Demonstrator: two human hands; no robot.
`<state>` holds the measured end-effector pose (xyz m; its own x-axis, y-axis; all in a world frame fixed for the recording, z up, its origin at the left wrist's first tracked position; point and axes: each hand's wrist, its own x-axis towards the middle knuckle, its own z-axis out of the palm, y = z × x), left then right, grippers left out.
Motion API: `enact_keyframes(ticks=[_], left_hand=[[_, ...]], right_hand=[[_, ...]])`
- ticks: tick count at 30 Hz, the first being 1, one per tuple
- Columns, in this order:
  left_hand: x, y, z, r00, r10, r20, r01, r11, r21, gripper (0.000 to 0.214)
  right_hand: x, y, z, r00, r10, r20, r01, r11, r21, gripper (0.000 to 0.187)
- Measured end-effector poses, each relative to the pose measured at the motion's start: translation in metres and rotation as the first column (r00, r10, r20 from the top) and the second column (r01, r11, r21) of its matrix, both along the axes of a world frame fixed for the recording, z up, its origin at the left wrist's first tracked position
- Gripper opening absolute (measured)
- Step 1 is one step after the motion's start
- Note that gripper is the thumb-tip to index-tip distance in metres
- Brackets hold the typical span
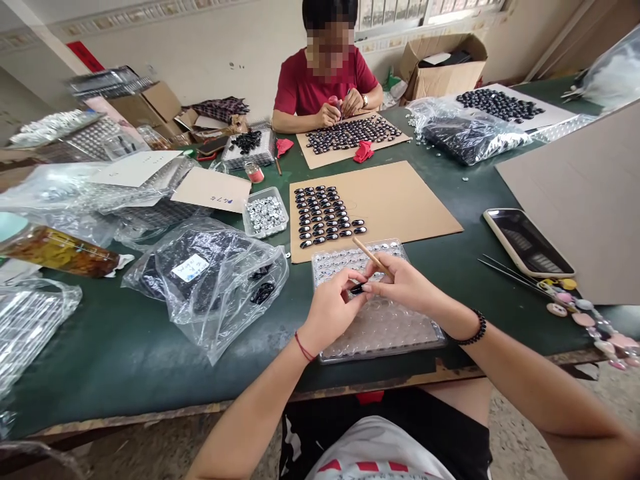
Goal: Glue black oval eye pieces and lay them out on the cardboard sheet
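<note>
Two hands work over one clear tray (390, 333) at the near edge of the green table (125, 347). The left hand (330, 310) is closed to a pinch, thumb and forefinger tips gripping one small black piece (357, 288). The right hand (407, 283) is curled shut around one wooden stick (373, 257), which slants up and away to the left, and its fingertips (369, 287) touch the piece from the right. The piece thus sits between the two sets of fingertips, just above the tray. One red string (303, 348) circles the left wrist and one black bead bracelet (473, 330) the right. Beyond the tray lies one cardboard sheet (400, 200) bearing black ovals (323, 217) in several columns, too many and too small to count. Left of it stands one tub (266, 213) of silvery bits. One phone (527, 241) lies to the right, with thin tweezers (510, 273) beside it. One plastic bag (210, 280) to the left carries a white label (191, 268), and a tan card (211, 189) has blue handwriting; neither can be read. One co-worker (325, 87) in a red shirt sits opposite, both hands at a second sheet (350, 133) of ovals.
</note>
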<state>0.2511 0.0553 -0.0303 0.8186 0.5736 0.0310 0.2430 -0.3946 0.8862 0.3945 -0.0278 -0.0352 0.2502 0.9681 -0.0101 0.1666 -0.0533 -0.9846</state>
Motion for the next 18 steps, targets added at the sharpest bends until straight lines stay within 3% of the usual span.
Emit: enact_keyframes(ticks=[4, 7, 10, 12, 15, 18], left_hand=[[-0.002, 0.000, 0.003, 1.000, 0.002, -0.008, -0.001, 1.000, 0.030, 0.024], [-0.006, 0.018, 0.007, 0.995, 0.099, 0.030, -0.102, 0.991, 0.092, 0.030], [-0.009, 0.048, 0.003, 0.962, 0.262, 0.073, -0.272, 0.943, 0.191, 0.025], [-0.010, 0.066, -0.004, 0.944, 0.327, 0.051, -0.327, 0.897, 0.298, 0.023], [-0.013, 0.088, -0.017, 0.918, 0.388, -0.085, -0.290, 0.800, 0.525, 0.024], [-0.019, 0.104, -0.030, 0.866, 0.457, -0.202, -0.235, 0.730, 0.642, 0.030]], right_hand=[[0.006, -0.002, 0.001, 1.000, -0.017, 0.018, 0.017, 1.000, 0.012, 0.020], [0.025, 0.010, 0.004, 0.972, -0.196, 0.129, 0.190, 0.980, 0.057, 0.019], [0.057, 0.044, 0.003, 0.866, -0.423, 0.267, 0.396, 0.906, 0.150, 0.020], [0.081, 0.076, -0.004, 0.784, -0.481, 0.392, 0.450, 0.876, 0.175, 0.018], [0.108, 0.117, -0.023, 0.787, -0.400, 0.469, 0.385, 0.913, 0.132, 0.017], [0.125, 0.137, -0.043, 0.779, -0.299, 0.552, 0.307, 0.948, 0.081, 0.011]])
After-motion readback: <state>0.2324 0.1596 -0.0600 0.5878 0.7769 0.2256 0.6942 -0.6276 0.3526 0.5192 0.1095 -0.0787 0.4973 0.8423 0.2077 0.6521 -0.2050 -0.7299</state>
